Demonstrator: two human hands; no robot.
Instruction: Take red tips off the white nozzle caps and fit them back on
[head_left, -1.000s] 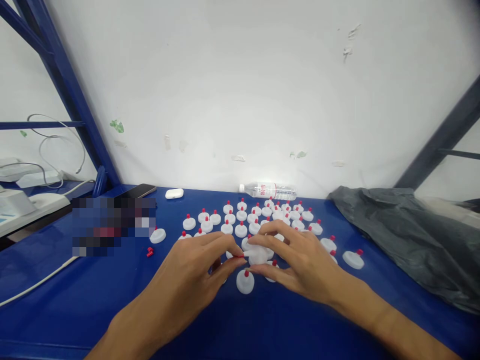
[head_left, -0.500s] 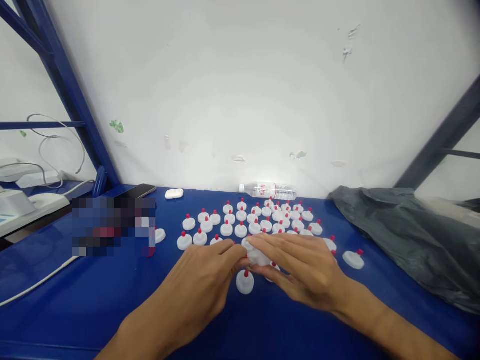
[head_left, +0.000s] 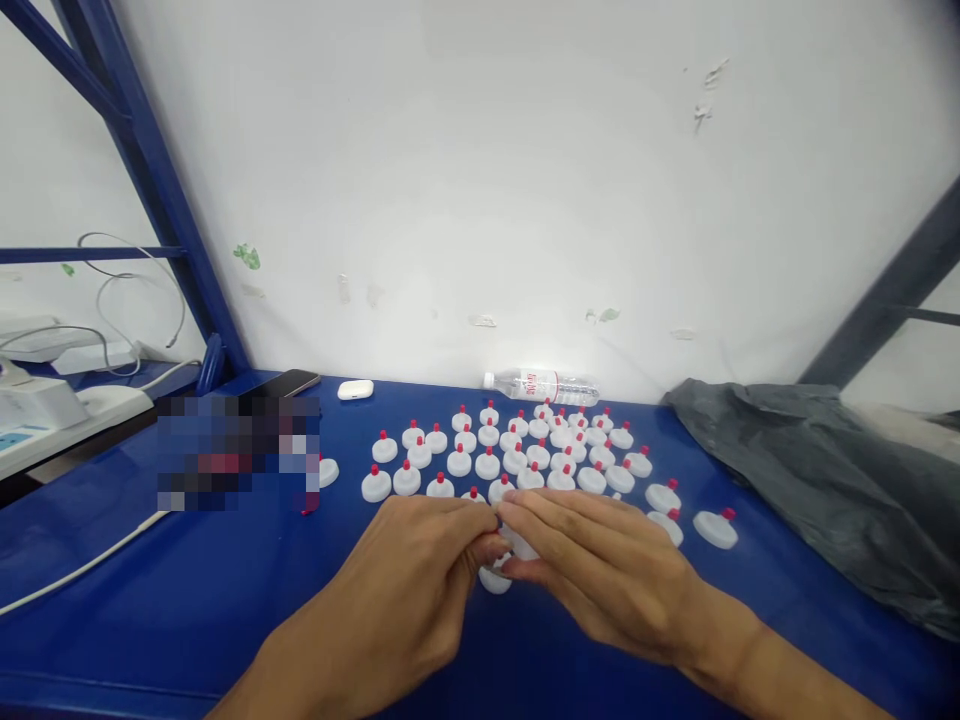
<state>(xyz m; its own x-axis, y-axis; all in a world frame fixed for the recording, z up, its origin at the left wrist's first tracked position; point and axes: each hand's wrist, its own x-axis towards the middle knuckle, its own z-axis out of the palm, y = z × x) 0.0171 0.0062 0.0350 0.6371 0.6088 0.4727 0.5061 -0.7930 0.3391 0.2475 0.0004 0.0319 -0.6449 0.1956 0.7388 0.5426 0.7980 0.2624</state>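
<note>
Both hands are together over the near part of the blue desk (head_left: 247,610), gathered on one white cap (head_left: 523,546). The right hand (head_left: 611,570) grasps this cap, long fingers laid over the top and thumb below; only a slice of white shows between them. The left hand (head_left: 420,570) is bent in a pinch at the cap's left end, thumb and forefinger close together. What exactly sits between those fingertips is mostly hidden; cannot tell how far they close. Position of the held cap: just above the desk, in front of the main group.

One further cap (head_left: 495,582) stands directly below the hands, its upper part covered by fingers. Beyond the hands, many red-tipped white caps (head_left: 487,464) stand upright in loose rows, wide side down. At far right, a single tilted cap (head_left: 715,529) lies apart from the group, near a dark plastic bag (head_left: 817,470).

Back edge of desk, along the wall (head_left: 480,180): a clear bottle (head_left: 574,388) on its side, behind the rows; a small white case (head_left: 355,390) to its left; a phone (head_left: 300,381) farther left. A pixelated patch hides the area in front of the phone.
</note>
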